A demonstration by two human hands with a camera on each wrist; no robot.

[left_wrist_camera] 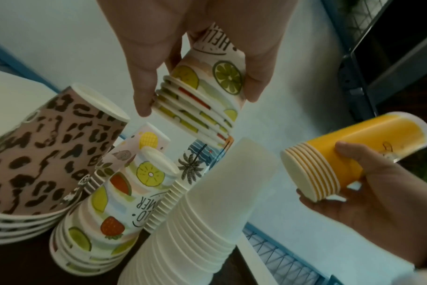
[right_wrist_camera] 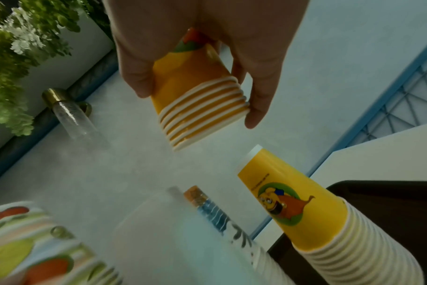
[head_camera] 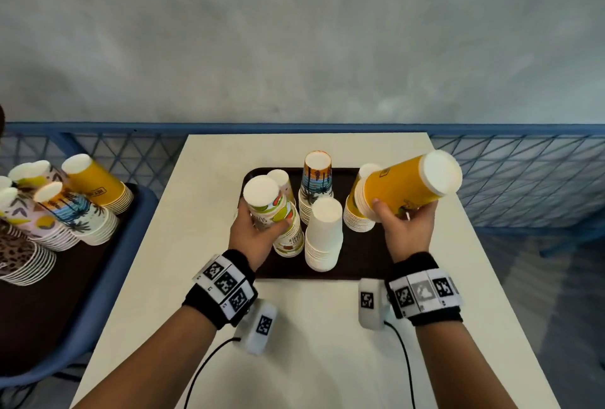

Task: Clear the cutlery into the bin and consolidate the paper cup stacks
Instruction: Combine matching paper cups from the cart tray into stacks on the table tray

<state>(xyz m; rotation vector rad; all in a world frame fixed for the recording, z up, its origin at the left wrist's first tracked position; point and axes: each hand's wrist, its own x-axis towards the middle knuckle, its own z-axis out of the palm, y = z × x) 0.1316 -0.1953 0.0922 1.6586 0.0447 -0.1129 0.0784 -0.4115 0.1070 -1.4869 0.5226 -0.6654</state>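
The person's left hand (head_camera: 252,235) is wrapped around a short stack of fruit-print cups (head_camera: 266,204), its grip closed on it. The stack is lifted and tilted, just above a taller fruit-print stack (head_camera: 289,238) standing upside down on the dark brown tray (head_camera: 357,264). The right hand (head_camera: 406,228) has its grip closed on a short stack of orange cups (head_camera: 409,185), held up on its side over the right end of the tray. Just below it stands another orange stack (head_camera: 355,215) on the tray. Between the two hands stands a tall stack of plain white cups (head_camera: 324,235), with a palm-tree stack (head_camera: 316,185) behind it. The tray sits on a white tabletop (head_camera: 314,343). To the left, a second tray (head_camera: 49,294) holds more cup stacks, among them a leopard-print stack (head_camera: 19,258) and an orange one (head_camera: 98,185).
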